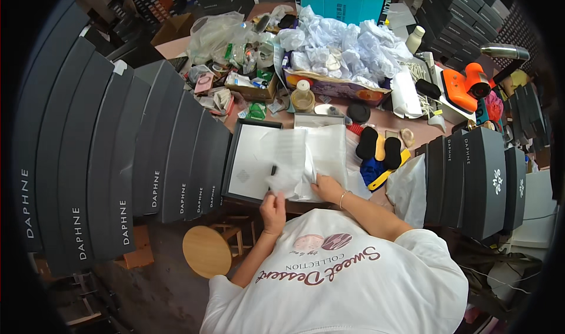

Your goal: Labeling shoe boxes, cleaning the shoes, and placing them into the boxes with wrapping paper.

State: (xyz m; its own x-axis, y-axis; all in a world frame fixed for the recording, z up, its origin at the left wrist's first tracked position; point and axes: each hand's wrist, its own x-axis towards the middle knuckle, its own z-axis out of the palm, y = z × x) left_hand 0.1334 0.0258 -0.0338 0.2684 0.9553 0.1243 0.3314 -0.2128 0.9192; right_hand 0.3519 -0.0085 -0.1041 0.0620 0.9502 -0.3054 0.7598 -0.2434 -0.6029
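An open shoe box, dark grey outside and white inside, lies before me at the table's near edge. White tissue paper spreads over its right part. My left hand is closed at the near edge, pinching a translucent white wrapping sheet. The sheet is blurred, and a small dark thing shows at its left side; I cannot make out its kind. My right hand, a bracelet on its wrist, has its fingers curled on the near edge of the tissue paper.
Dark shoe boxes stand in a tall row at left, with more boxes at right. Black pads and a yellow-handled tool lie right of the box. Behind are a jar and a carton of crumpled paper. A wooden stool stands below left.
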